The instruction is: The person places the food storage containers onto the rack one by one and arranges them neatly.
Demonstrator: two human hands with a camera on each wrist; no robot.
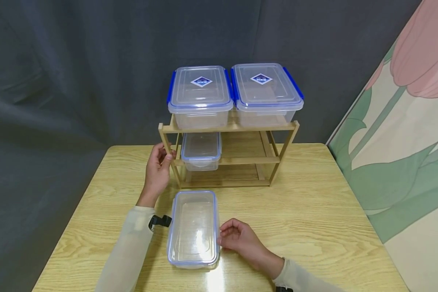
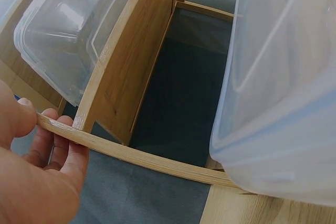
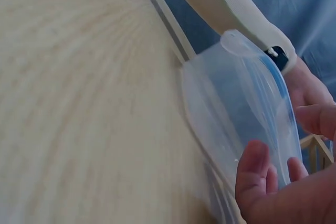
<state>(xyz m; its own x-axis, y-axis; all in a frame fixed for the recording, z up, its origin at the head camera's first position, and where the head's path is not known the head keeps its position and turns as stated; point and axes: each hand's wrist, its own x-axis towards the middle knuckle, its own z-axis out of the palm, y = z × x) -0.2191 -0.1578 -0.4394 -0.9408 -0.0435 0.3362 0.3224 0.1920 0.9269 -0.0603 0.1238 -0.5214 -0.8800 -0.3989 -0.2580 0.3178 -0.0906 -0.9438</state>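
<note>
A slatless wooden two-tier-and-top rack (image 1: 229, 160) stands on the table. My left hand (image 1: 157, 172) grips its front left post, with thumb and fingers around the wood (image 2: 121, 153). In front of the rack lies a clear lidded food container with a pale blue rim (image 1: 193, 227). Beside that container's right side is my right hand (image 1: 246, 243), fingers loosely bent, the fingertips at its edge. The right wrist view shows the container's side (image 3: 220, 103) close to the fingers (image 3: 253, 169); whether they press on it I cannot tell.
On the rack's top sit two large clear containers with blue clips, one on the left (image 1: 201, 93) and one on the right (image 1: 268, 91). A smaller container (image 1: 201, 152) stands on the middle shelf's left. Dark curtain (image 1: 95, 73) hangs behind the wooden table (image 1: 314, 211).
</note>
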